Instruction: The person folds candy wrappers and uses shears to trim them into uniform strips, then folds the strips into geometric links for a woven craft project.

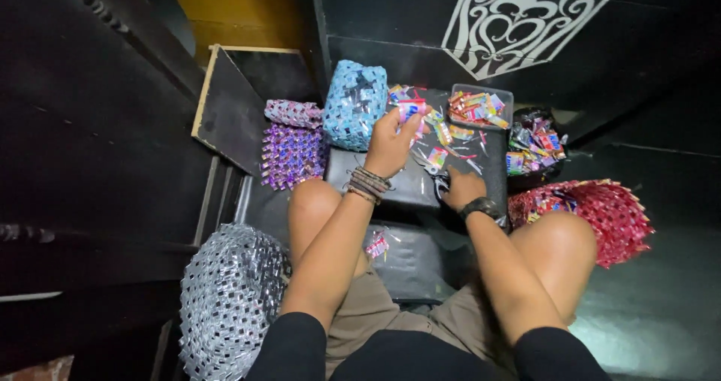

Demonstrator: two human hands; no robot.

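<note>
My left hand (390,142), with several bracelets at the wrist, pinches a small colourful foil wrapper piece (411,111) above a black box top (390,182). My right hand (460,187), a dark watch on its wrist, rests on scissors (435,172) lying on that same surface; whether the fingers grip them is hidden. Loose folded wrapper strips (443,144) are scattered between the two hands.
A blue woven wrapper bag (353,103) and purple woven pieces (291,152) sit at the left. A clear tray of wrapper pieces (481,105) and a dark bowl of them (535,150) stand at the back right. A red woven basket (601,216) and a silver woven bag (229,298) flank my knees.
</note>
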